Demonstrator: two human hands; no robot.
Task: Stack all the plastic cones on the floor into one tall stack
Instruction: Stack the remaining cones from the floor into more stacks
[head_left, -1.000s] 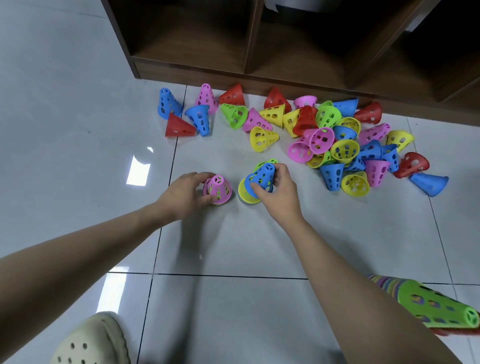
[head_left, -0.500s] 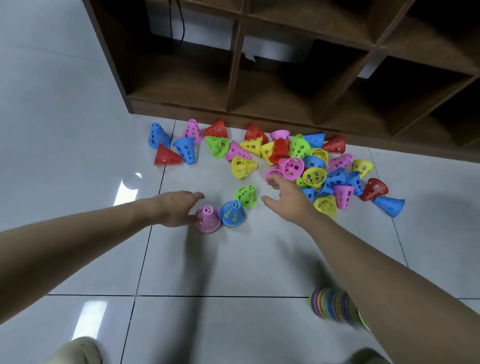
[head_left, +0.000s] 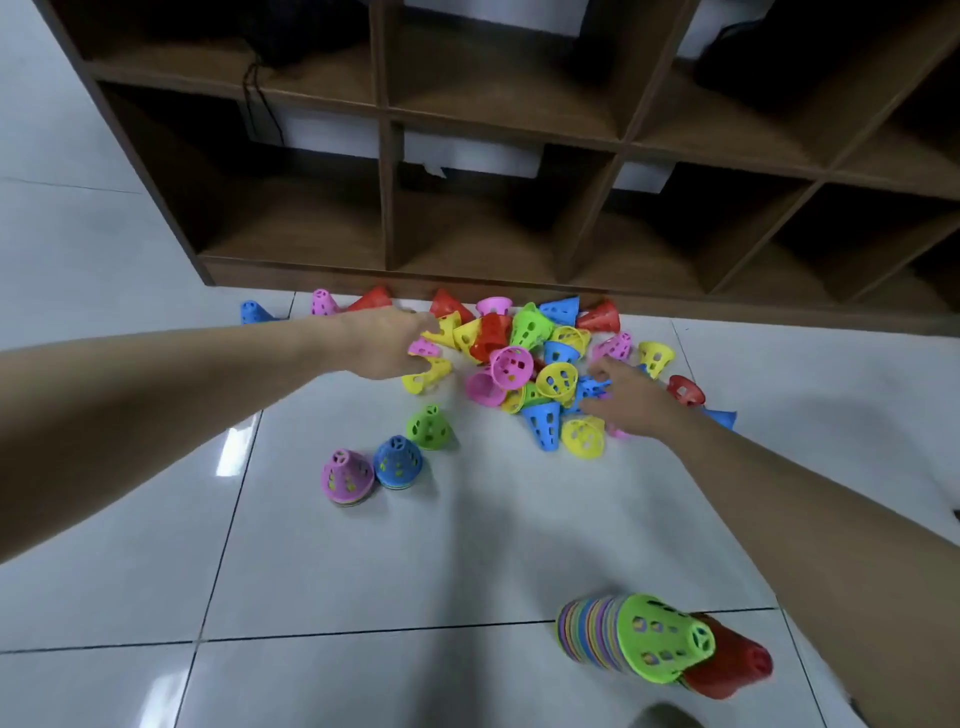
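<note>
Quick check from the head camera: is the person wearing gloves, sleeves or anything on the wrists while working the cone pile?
No. The left hand and right hand are bare, with no gloves, and both forearms are uncovered as far as the frame shows. No watch, band or ring is visible on the wrists or fingers, though the fingers are slightly blurred.

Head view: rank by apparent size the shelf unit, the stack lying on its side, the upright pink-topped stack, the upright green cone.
1. shelf unit
2. stack lying on its side, inflated by nearness
3. upright pink-topped stack
4. upright green cone, farther, so uncertain against 3

left hand hides some pile cones; its grip is unclear
</note>
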